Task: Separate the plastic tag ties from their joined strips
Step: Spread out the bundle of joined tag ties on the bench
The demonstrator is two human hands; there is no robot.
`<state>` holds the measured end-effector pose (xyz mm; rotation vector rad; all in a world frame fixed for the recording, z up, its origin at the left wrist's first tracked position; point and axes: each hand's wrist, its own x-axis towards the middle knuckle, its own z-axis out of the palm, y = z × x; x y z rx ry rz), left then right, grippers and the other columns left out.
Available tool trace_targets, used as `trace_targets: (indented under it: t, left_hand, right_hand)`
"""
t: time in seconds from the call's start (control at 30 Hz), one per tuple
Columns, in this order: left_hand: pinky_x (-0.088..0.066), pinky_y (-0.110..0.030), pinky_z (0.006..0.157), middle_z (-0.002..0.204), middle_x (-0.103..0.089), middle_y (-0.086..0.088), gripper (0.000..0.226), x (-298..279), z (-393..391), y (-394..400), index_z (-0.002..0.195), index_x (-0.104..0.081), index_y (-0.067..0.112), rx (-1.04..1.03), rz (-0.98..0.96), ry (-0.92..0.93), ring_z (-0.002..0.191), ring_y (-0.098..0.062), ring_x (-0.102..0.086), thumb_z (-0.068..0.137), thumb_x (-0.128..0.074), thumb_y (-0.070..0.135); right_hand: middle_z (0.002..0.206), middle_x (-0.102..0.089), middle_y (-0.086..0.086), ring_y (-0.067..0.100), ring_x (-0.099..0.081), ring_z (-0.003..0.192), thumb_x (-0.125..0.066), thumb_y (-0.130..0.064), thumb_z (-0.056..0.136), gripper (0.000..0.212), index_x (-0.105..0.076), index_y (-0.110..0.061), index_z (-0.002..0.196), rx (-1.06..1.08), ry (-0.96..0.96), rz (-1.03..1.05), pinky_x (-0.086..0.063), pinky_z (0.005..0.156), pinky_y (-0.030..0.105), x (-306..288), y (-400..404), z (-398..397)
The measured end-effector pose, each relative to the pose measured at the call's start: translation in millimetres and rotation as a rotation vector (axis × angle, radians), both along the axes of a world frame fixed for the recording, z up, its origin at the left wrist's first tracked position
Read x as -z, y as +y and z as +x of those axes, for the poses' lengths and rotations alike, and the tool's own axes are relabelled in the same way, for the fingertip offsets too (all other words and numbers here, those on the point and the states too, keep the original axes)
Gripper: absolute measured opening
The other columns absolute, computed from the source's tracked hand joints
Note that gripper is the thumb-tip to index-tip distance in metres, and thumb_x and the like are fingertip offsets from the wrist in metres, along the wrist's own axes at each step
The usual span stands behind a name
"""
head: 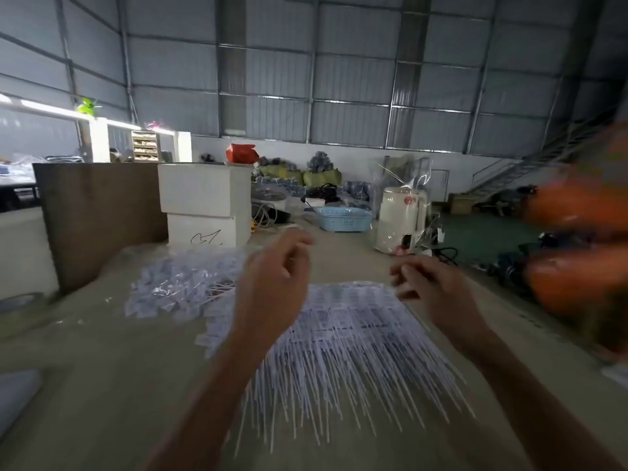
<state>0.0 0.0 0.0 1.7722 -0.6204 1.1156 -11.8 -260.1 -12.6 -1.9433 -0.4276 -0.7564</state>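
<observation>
blur: both hands (356, 287) smeared, grip unreadable | blur: orange shapes (577, 239) | cut off: grey sheet (17, 396) at left edge

A warehouse-like workshop: high corrugated metal walls (353, 69) on steel framing, a metal staircase (509, 175) at the right, and a bare concrete floor (339, 243). Stacked white boxes (204, 202), bagged goods (306, 178) piled along the far wall, a blue plastic basket (343, 219) and shelving (145, 146) suggest packing or light assembly work.
</observation>
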Motion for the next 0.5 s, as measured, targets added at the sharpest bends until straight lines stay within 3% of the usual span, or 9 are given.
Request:
trace_targets:
  t: [0.07,0.1,0.17,0.23,0.3,0.4,0.5]
  left_hand:
    - [-0.054,-0.039,0.086,0.114,-0.068,0.003,0.030,16,27,-14,0.128,-0.057,0.037,-0.092,0.474,0.231,0.099,-0.014,-0.063,0.100,-0.046,0.035]
    - [-0.045,-0.037,0.102,0.136,-0.058,0.002,0.038,37,45,-16,0.139,-0.049,0.035,-0.150,0.685,0.296,0.121,-0.016,-0.054,0.102,-0.044,0.040]
    - [-0.025,-0.031,0.117,0.156,-0.038,0.004,0.049,78,68,-10,0.150,-0.037,0.033,-0.159,0.904,0.386,0.143,-0.013,-0.032,0.103,-0.037,0.046]
    - [-0.018,-0.028,0.118,0.159,-0.031,0.007,0.049,105,81,3,0.151,-0.036,0.035,-0.156,0.918,0.395,0.147,-0.011,-0.024,0.104,-0.032,0.049]
    - [-0.020,-0.031,0.118,0.158,-0.032,0.008,0.047,114,91,8,0.147,-0.042,0.036,-0.108,0.865,0.413,0.146,-0.011,-0.025,0.103,-0.036,0.049]
    - [-0.024,-0.033,0.117,0.156,-0.037,0.004,0.045,114,88,7,0.143,-0.050,0.030,-0.084,0.827,0.367,0.145,-0.015,-0.030,0.102,-0.042,0.046]
    - [-0.027,-0.033,0.115,0.155,-0.039,0.003,0.046,114,88,8,0.144,-0.049,0.028,-0.084,0.804,0.371,0.144,-0.015,-0.030,0.102,-0.042,0.045]
  right_hand:
    - [0.127,-0.065,0.009,0.019,-0.061,0.112,-0.053,-0.010,0.100,0.025,-0.067,-0.015,0.121,0.268,0.114,-0.176,-0.050,0.090,0.029,7,-12,39]
    - [0.140,-0.056,0.014,0.024,-0.053,0.125,-0.052,-0.013,0.101,0.032,-0.059,-0.008,0.132,0.349,0.214,-0.334,-0.042,0.103,0.034,18,-19,56]
    - [0.153,-0.042,0.012,0.025,-0.041,0.139,-0.046,-0.022,0.105,0.045,-0.043,-0.007,0.147,0.397,0.399,-0.566,-0.029,0.114,0.032,53,-32,79]
    - [0.158,-0.037,0.009,0.024,-0.038,0.142,-0.039,-0.029,0.107,0.050,-0.033,-0.012,0.154,0.374,0.516,-0.617,-0.027,0.116,0.029,85,-39,87]
    - [0.158,-0.037,0.009,0.025,-0.038,0.142,-0.040,-0.033,0.107,0.052,-0.032,-0.013,0.154,0.385,0.546,-0.580,-0.028,0.114,0.030,93,-45,94]
    - [0.147,-0.052,0.008,0.026,-0.050,0.132,-0.045,-0.033,0.105,0.045,-0.049,-0.013,0.145,0.467,0.443,-0.552,-0.036,0.108,0.031,89,-49,97]
    - [0.133,-0.064,0.009,0.027,-0.062,0.117,-0.046,-0.014,0.104,0.032,-0.064,-0.014,0.131,0.573,0.292,-0.384,-0.042,0.098,0.029,82,-48,94]
